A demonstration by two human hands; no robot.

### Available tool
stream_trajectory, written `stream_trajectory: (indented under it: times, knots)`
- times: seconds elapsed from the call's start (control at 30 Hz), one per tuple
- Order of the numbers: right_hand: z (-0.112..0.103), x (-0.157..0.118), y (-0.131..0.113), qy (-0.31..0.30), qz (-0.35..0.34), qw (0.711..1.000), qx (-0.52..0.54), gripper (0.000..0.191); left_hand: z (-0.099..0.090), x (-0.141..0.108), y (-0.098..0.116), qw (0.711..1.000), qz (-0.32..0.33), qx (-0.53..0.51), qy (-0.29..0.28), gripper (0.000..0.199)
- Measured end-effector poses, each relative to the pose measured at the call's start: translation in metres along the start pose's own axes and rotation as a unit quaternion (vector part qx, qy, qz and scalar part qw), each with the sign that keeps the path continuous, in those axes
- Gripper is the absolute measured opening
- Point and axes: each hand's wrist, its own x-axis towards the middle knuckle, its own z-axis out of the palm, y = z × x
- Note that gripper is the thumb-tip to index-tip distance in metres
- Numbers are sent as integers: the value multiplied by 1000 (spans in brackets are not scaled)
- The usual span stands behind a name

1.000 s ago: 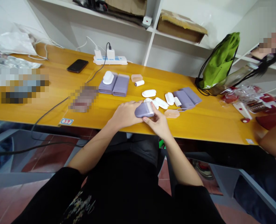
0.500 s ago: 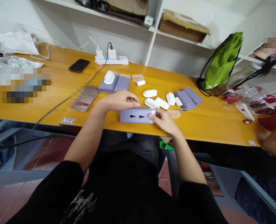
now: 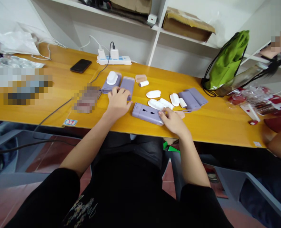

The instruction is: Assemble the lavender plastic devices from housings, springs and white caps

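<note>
A purple case (image 3: 146, 113) with two black marks on top and a clear right end lies near the table's front edge. My right hand (image 3: 172, 120) has its fingers on that clear end. My left hand (image 3: 118, 101) reaches over the near part of a flat purple piece (image 3: 128, 85), its fingers apart. Left of this piece, a white oval part (image 3: 112, 78) rests on another purple case (image 3: 106, 89). Several white oval parts (image 3: 153, 94) lie behind the case in front of me, and a small white cylinder (image 3: 143, 83) lies farther back.
An open purple case (image 3: 193, 99) lies to the right. Farther back are a black phone (image 3: 81, 66) and a white power strip (image 3: 125, 60) with cables. A green bag (image 3: 227, 61), a bottle and red items stand at the right, near a person's arm (image 3: 280, 142).
My left hand has left the near purple case and moved left and back to the flat purple piece. The near case has shifted right and turned, now lying flatter.
</note>
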Motion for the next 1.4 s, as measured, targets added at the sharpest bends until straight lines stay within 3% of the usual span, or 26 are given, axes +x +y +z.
stream_trajectory:
  times: [0.07,0.17,0.33,0.47,0.57,0.7,0.8,0.9,1.03,1.2,1.27,1.4]
  knots:
    - [0,-1,6,23,19,999,-23,56,1,-5,-3,1000,-2,-10,6,20]
    - [-6,-2,15,59,48,994,-76,62,3,-14,-10,999,6,-32,8,39]
    - [-30,3,10,112,75,984,-120,57,9,-20,-29,991,82,-93,48,50]
    - [-45,38,-8,133,16,985,-104,39,15,-18,-28,990,118,-78,22,54]
    - [-48,80,-17,55,-25,993,-104,29,21,-15,-10,996,59,-65,20,68]
    - [-50,121,-15,-93,-35,987,-124,33,23,-18,12,998,-21,-41,37,63]
    - [-55,129,-9,-150,-47,980,-126,35,15,-25,7,996,13,-54,68,44]
    - [-60,128,-5,-201,-76,970,-117,41,2,-31,-10,980,13,-162,117,36]
    - [-63,134,-6,-236,-88,961,-117,56,-17,-29,-29,943,-102,-289,133,35]
    - [-61,138,-14,-226,-115,952,-171,61,-32,-22,-48,886,-215,-409,46,49]
    - [-59,136,-16,-224,-126,950,-179,48,-34,-21,-57,888,-231,-397,26,54]
    - [-57,136,-16,-248,-134,949,-144,39,-36,-17,-73,932,-210,-296,-19,56]
